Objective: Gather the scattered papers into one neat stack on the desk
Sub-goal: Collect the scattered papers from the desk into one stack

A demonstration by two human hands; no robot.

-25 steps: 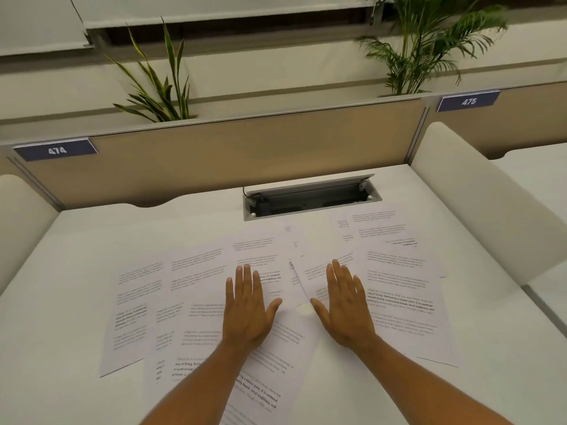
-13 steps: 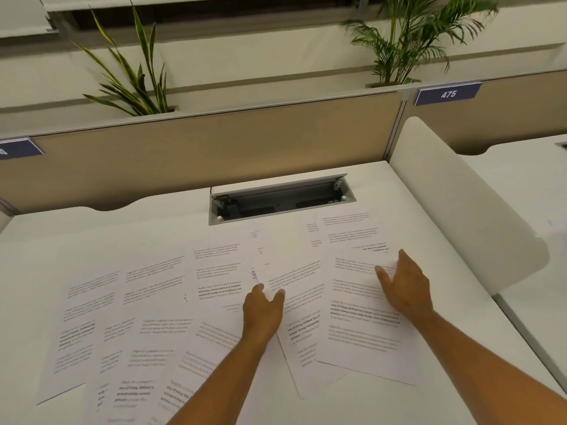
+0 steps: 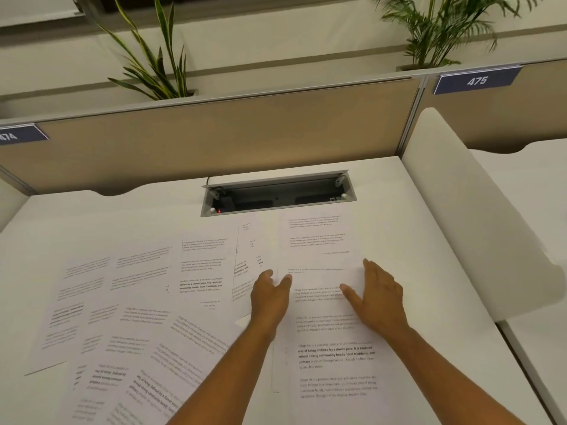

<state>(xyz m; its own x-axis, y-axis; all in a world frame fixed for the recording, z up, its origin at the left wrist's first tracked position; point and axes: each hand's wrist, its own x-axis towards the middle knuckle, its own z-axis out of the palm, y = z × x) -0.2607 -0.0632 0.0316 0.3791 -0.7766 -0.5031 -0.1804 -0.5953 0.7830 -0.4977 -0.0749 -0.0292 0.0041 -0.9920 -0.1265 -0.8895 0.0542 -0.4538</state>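
White printed papers (image 3: 196, 302) overlapping unstacked on desk (image 3: 92, 222), both hands' fingers (image 3: 372, 271) flat, gripping nothing

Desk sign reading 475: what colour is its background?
Dark blue with white digits, head view.

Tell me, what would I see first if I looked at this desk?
First, the two hands in the middle: the left hand and the right hand lie flat on either side of a sheet of printed paper on the right part of the white desk. More papers lie spread and overlapping to the left. Behind them is an open cable box, with a spiky plant above the divider.
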